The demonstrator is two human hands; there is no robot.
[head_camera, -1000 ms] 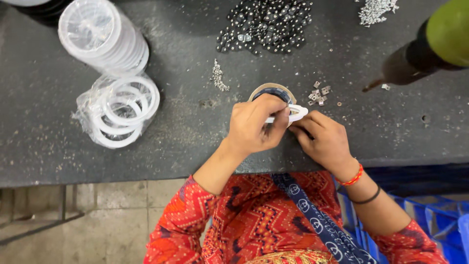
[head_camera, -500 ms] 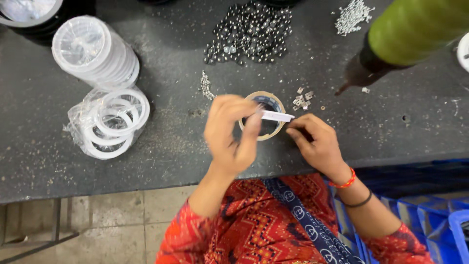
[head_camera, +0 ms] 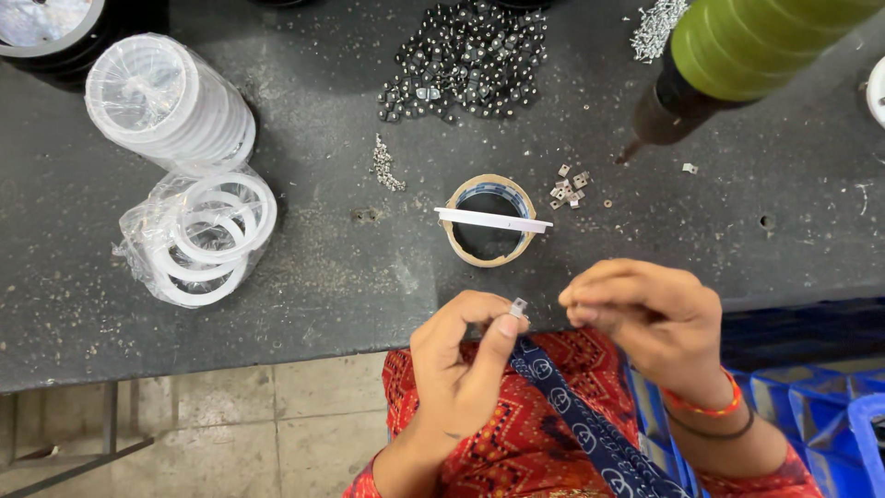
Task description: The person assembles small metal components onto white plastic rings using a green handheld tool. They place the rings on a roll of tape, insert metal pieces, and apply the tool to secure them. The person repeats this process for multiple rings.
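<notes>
Your hands are off the tape roll and back at the table's near edge, a small metal clip pinched in the left.

Half a second ago both hands worked over the tape roll [head_camera: 489, 221]; now your left hand [head_camera: 461, 369] and right hand [head_camera: 645, 318] sit level with each other, just apart, over your lap; the white ring [head_camera: 493, 219] they held lies alone across the roll's top, long axis running left to right, slightly tilted down to the right; your left hand curls palm-inward, thumb and forefinger closed on the small metal clip [head_camera: 519, 306], which points up towards the right hand; your right hand is closed, fingertips bunched towards the clip; whether it holds anything, you cannot tell from this view; loose clips [head_camera: 567, 187] lie just right of the roll on the grey table [head_camera: 323, 267].
</notes>
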